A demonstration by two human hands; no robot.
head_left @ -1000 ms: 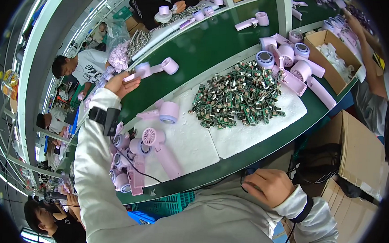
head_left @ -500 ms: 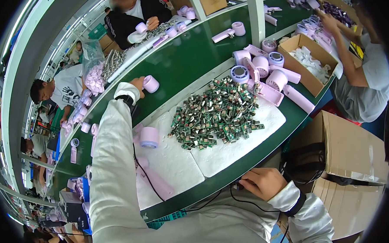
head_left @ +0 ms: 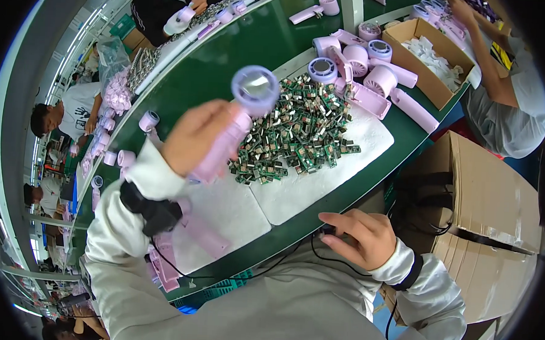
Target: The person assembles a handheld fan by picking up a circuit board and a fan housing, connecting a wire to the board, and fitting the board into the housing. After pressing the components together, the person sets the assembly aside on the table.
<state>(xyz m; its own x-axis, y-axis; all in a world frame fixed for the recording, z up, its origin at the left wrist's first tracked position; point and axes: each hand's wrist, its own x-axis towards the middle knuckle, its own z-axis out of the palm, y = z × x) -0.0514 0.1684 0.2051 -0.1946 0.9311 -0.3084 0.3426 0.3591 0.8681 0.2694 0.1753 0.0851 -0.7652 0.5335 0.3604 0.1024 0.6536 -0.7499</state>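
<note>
My left hand [head_left: 200,136] is closed around the pink handle of a handheld fan [head_left: 256,91], raised above the bench with its round lilac head up. Motion blurs the hand and handle a little. My right hand [head_left: 364,238] is at the bench's near edge, thumb and fingers apart. A small dark piece [head_left: 326,231] shows by its fingertips, too small to name. Beyond the hands, a pile of green circuit boards [head_left: 301,135] lies on a white foam sheet [head_left: 295,201]. Another pink housing [head_left: 206,235] lies on the foam beside my left forearm, smeared by blur.
Pink fan housings [head_left: 383,80] are heaped behind the boards, next to a cardboard box [head_left: 434,95] of white pieces. Large cartons [head_left: 493,198] stand at my right. Black cables run along the near edge. Other people work across the green bench [head_left: 185,84] and at the far right.
My left hand has come back from the far side of the bench, now bringing a handheld fan over the foam. My right hand's fingers have spread apart. The view has shifted slightly.
</note>
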